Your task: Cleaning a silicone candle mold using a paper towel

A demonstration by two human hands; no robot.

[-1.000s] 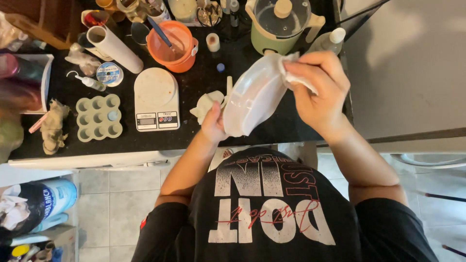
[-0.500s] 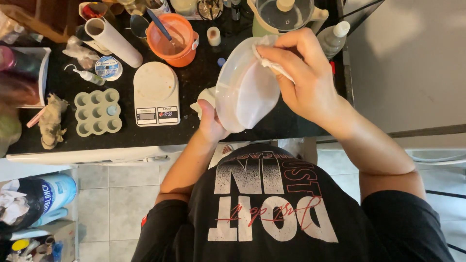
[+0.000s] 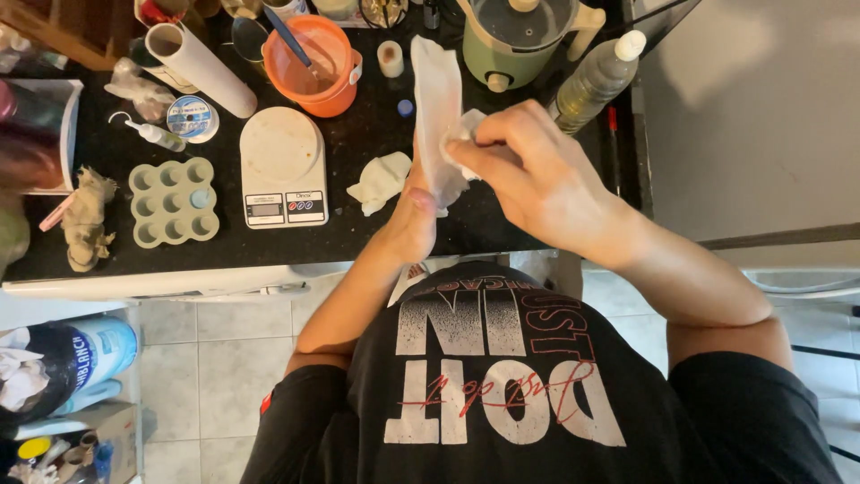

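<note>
Presently I see the white dish [image 3: 436, 108] held edge-on to the camera, its long axis running near-to-far above the black worktop [image 3: 358, 237], far end pointing toward the green kettle [image 3: 520, 40]. My left hand [image 3: 414, 220] comes up from below and closes its grip on the dish's near end; only the thumb side shows, so how far the fingers wrap I cannot tell. My right hand [image 3: 537, 175] lies just right of the dish, fingers pinched shut on a white cloth [image 3: 461, 134] pressed against the dish's right face. So the dish sits left of the right grip, touching it through the cloth, and the right hand is the nearer one to the dish's middle. Room: the bottle [image 3: 596, 76] stands close on the far right, the kettle just beyond the dish's far tip, the worktop's right edge close beyond the bottle. Left of the dish a crumpled white wad [image 3: 381, 179] lies beside the kitchen scale [image 3: 282, 166]; the orange bowl [image 3: 313, 63] sits farther off. Open space is mainly near, over the floor.
</note>
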